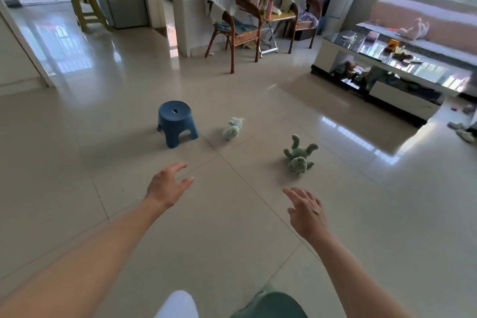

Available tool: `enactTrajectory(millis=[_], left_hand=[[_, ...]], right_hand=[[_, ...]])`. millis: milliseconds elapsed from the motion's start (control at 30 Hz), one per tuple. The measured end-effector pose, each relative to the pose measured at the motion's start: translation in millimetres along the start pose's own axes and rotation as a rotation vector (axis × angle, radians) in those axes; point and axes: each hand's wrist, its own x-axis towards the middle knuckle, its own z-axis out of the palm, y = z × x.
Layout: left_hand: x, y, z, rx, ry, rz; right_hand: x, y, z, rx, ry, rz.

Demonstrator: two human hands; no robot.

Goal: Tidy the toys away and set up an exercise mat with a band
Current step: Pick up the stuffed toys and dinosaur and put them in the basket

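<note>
We have barely begun: both our left hand (169, 184) and right hand (305, 210) reach out with fingers spread, holding nothing. The green plush (299, 155) lies on the floor just beyond the right hand, the pale plush (233, 128) farther ahead of the left. No mat or band shows yet.

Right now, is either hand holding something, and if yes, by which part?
Nothing is held. The left hand and the right hand are both open above the floor, apart from the green plush toy and the pale plush toy.
</note>
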Motion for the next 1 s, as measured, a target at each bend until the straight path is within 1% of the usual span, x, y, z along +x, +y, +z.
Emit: enactTrajectory(millis=[167,467,633,733,867,1000], left_hand=[[92,18,23,0.001,-0.069,0.032],[295,69,53,-0.051,-0.232,0.068],[374,105,65,-0.042,-0.276,0.128],[414,130,90,-0.023,-0.343,0.143],[460,157,128,0.002,-0.395,0.134],[523,189,183,0.024,-0.369,0.104]], right_hand=[[72,16,4,-0.011,-0.004,0.064],[237,38,3,0.004,-0.021,0.256],[302,55,-5,0.034,-0.034,0.355],[339,80,-3,0.062,-0.042,0.415],[389,120,7,0.084,-0.061,0.449],[465,182,32,0.113,-0.118,0.460]])
